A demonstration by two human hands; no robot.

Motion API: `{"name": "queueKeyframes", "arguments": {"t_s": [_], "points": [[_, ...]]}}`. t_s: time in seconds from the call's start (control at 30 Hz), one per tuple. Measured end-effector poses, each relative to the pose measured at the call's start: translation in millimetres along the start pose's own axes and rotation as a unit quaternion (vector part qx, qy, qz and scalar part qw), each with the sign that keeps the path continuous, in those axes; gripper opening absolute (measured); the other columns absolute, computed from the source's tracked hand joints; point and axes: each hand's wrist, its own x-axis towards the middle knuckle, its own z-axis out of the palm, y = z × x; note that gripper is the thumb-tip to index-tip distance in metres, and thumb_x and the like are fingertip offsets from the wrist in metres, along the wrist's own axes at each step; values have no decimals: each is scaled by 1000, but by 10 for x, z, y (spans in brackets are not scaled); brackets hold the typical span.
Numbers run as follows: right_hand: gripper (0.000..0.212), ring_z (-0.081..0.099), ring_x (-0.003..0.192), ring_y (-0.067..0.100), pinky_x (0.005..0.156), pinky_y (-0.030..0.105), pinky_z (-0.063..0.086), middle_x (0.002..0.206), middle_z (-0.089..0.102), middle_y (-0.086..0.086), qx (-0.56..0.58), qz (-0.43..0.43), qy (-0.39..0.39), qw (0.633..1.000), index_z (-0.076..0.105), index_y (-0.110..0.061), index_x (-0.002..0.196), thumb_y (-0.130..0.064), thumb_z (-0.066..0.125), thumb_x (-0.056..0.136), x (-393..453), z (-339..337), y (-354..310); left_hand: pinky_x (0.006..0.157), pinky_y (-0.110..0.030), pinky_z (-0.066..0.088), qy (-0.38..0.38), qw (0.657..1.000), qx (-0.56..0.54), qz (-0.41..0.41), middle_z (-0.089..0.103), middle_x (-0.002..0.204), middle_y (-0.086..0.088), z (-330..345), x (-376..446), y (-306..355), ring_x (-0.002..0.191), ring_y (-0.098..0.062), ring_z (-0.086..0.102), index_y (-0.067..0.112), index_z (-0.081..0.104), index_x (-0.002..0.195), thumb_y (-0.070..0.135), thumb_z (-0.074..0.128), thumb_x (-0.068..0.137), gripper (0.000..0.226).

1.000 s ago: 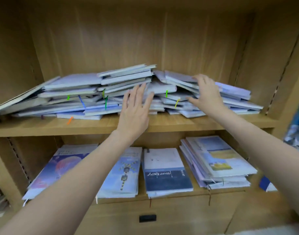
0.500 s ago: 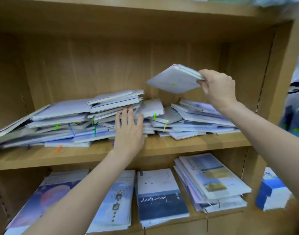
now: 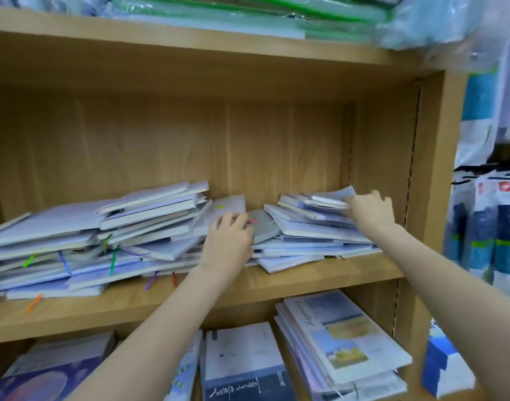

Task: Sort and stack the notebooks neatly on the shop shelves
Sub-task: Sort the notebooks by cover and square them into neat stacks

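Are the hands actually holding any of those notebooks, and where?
The right hand grips the top notebook of the right pile by its right edge. The left hand only rests on the middle notebooks.

You've got pale lavender notebooks (image 3: 149, 227) with green, orange and purple ribbon markers (image 3: 112, 260) on a light tan wood shelf (image 3: 190, 293); one grey notebook (image 3: 262, 228).

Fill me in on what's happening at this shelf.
A person is sorting a messy heap of pale notebooks on the middle shelf. The right hand is at the top notebook of the right-hand pile, and the left hand is pressed into the middle of the heap by a grey notebook. Nothing is neatly stacked yet.
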Motion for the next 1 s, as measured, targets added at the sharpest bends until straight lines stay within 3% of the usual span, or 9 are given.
{"name": "queueKeyframes", "arguments": {"t_s": [0.13, 0.23, 0.37, 0.53, 0.67, 0.73, 0.8, 0.87, 1.0], "points": [[32, 35, 119, 33, 93, 42, 33, 118, 56, 11, -36, -25, 18, 999, 52, -18, 127, -27, 48, 97, -39, 44, 27, 59, -26, 46, 7, 999, -33, -9, 63, 77, 11, 9, 2, -3, 69, -19, 58, 21, 67, 62, 25, 92, 35, 37], [51, 33, 122, 33, 98, 43, 32, 133, 44, 12, 52, -71, 5, 996, 41, -16, 136, -38, 54, 92, -116, -22, -54, 61, -30, 49, 30, 997, -68, -8, 65, 84, 6, -8, -18, -14, 79, -18, 49, 16, 68, 67, 16, 91, 41, 35], [54, 25, 133, 28, 108, 44, 21, 143, 34, 6, 140, -185, 40, 972, 40, -23, 136, -42, 57, 88, -253, -62, -306, 71, -32, 51, 1, 999, -32, 18, 66, 107, -5, -129, -174, -117, 91, -26, 61, 14, 67, 84, 4, 85, 44, 44], [64, 20, 138, 30, 109, 58, 18, 152, 17, 2, 89, -185, 6, 979, 24, -34, 141, -44, 58, 88, -284, 70, -291, 75, -34, 51, -67, 998, 18, -4, 65, 114, -7, -240, -371, -328, 90, -27, 64, 15, 69, 90, 10, 90, 28, 66], [81, 5, 144, 28, 112, 56, 11, 157, 5, 5, 95, -159, 54, 981, 15, -27, 147, -36, 65, 84, -295, 81, -118, 74, -37, 52, -48, 999, 14, -13, 66, 108, -12, -210, -332, -254, 86, -31, 64, 11, 67, 84, 4, 79, 45, 42], [82, 10, 143, 32, 111, 58, 9, 155, 14, 11, 102, -68, 32, 992, 15, -21, 148, -47, 61, 85, -268, 98, 31, 73, -38, 51, -46, 999, 13, -18, 66, 107, -13, -204, -295, -190, 86, -33, 64, 9, 66, 81, 5, 67, 50, 30], [66, 31, 132, 36, 108, 58, 23, 143, 35, 15, 126, -29, -26, 991, 26, -20, 144, -50, 50, 90, -258, 129, 142, 73, -40, 52, -45, 999, -13, -27, 65, 106, -15, -196, -250, -144, 88, -35, 64, 7, 66, 81, 3, 65, 54, 28], [49, 42, 122, 36, 99, 52, 36, 133, 46, 14, 154, -44, -23, 987, 34, -21, 141, -41, 41, 97, -253, 174, 204, 75, -43, 51, -34, 997, -58, -29, 64, 107, -16, -188, -201, -78, 92, -36, 63, 6, 65, 87, 2, 69, 59, 29], [41, 52, 103, 34, 74, 36, 45, 120, 54, 13, 87, -112, 33, 989, 35, -19, 141, -16, 39, 100, -184, 208, 281, 78, -35, 47, -13, 997, -81, 1, 63, 101, -9, -168, 0, 126, 89, -30, 62, 8, 63, 93, 17, 39, 72, 34]]}}
